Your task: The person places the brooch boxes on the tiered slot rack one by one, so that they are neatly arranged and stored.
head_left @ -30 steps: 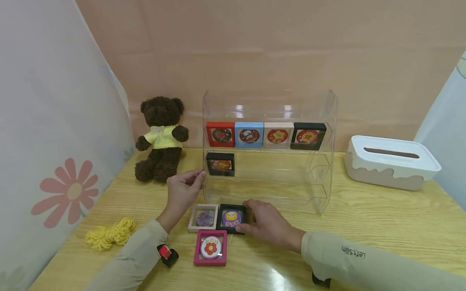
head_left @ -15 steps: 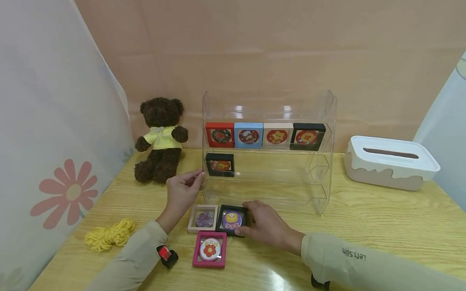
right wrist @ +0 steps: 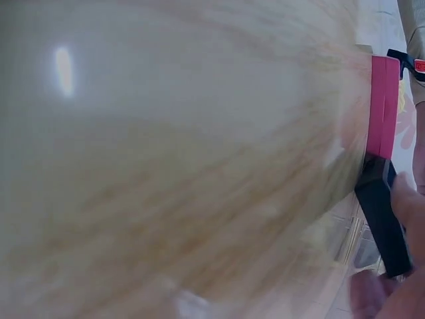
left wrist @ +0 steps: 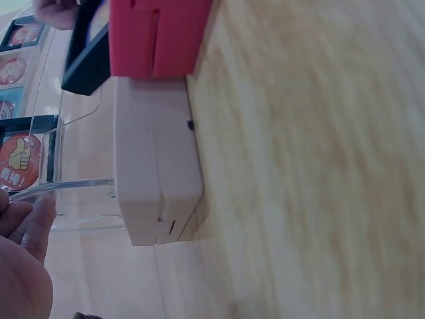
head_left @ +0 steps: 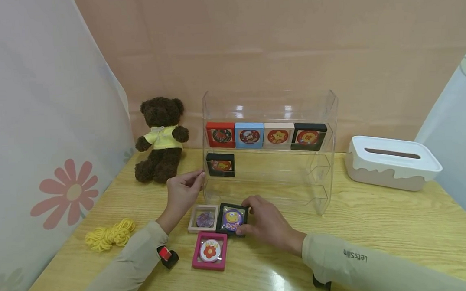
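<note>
Black frame (head_left: 224,232) with purple badge (head_left: 232,218) — tilted, gripped by the right hand (head_left: 268,224) — has the pink frame (head_left: 208,265) at seven o'clock; at ten o'clock the left hand (head_left: 182,194) pinches the clear rack (head_left: 273,163) by its edge.

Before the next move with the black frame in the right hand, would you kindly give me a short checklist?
1. Right hand holding the black frame: ok, thumb and fingers on it.
2. Left hand pinching the edge of the clear rack: ok.
3. The black frame lying flat: not ok, tilted.
4. Firmness of that grip: cannot tell.
5. Yellow cord bundle away from both hands: ok.
</note>
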